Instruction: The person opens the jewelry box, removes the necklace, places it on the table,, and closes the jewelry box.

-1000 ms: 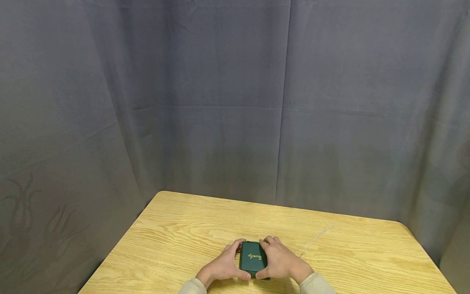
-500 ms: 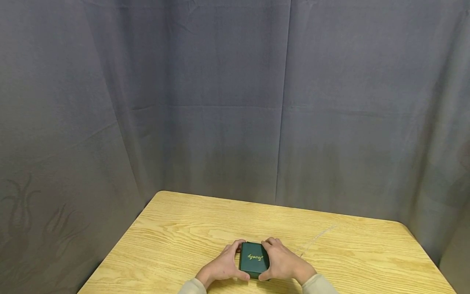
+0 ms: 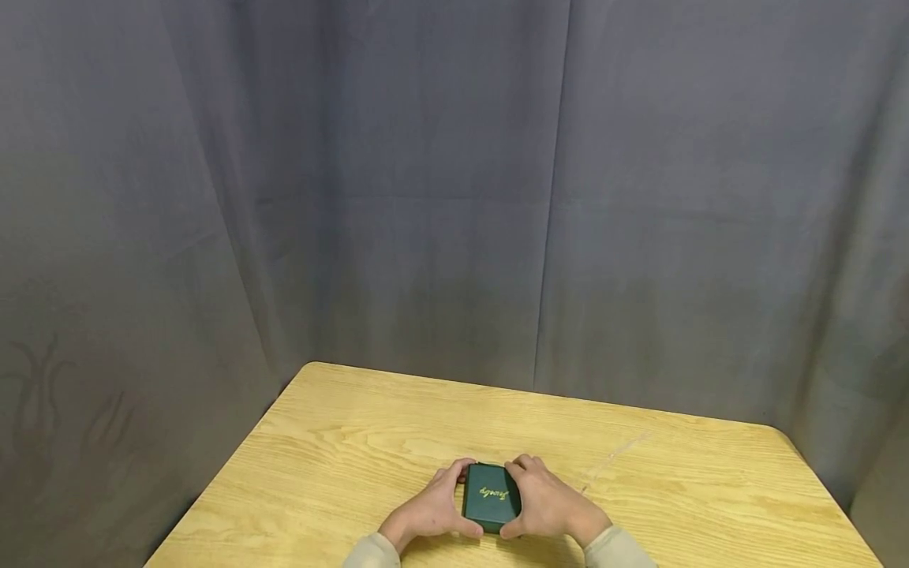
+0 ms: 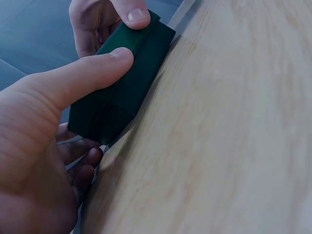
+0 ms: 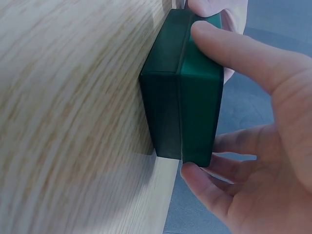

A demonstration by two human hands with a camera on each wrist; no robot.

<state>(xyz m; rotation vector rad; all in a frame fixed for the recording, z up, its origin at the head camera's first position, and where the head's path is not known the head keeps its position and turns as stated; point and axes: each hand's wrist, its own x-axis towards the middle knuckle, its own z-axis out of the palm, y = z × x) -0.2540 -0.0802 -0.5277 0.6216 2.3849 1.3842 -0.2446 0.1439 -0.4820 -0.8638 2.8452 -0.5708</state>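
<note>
A dark green jewelry box (image 3: 488, 509) with gold script on its lid sits closed on the wooden table. My left hand (image 3: 432, 509) holds its left side, thumb at the near face and fingers around the far corner. From the right, my right hand (image 3: 550, 505) grips it the same way. The left wrist view has the left thumb lying along the near face of the box (image 4: 139, 73), the other thumb close by. In the right wrist view, a seam runs round the box (image 5: 200, 105) between lid and base; the right thumb presses the lid's near side.
A thin pale strand or mark (image 3: 614, 455) lies on the table (image 3: 355, 442) to the right of the hands. Grey curtains (image 3: 426, 197) hang behind the table's far edge and along its left side.
My right hand has shifted slightly to the right, uncovering more of the lid's lettering. My left hand keeps its place on the box. The head view has tilted a little.
</note>
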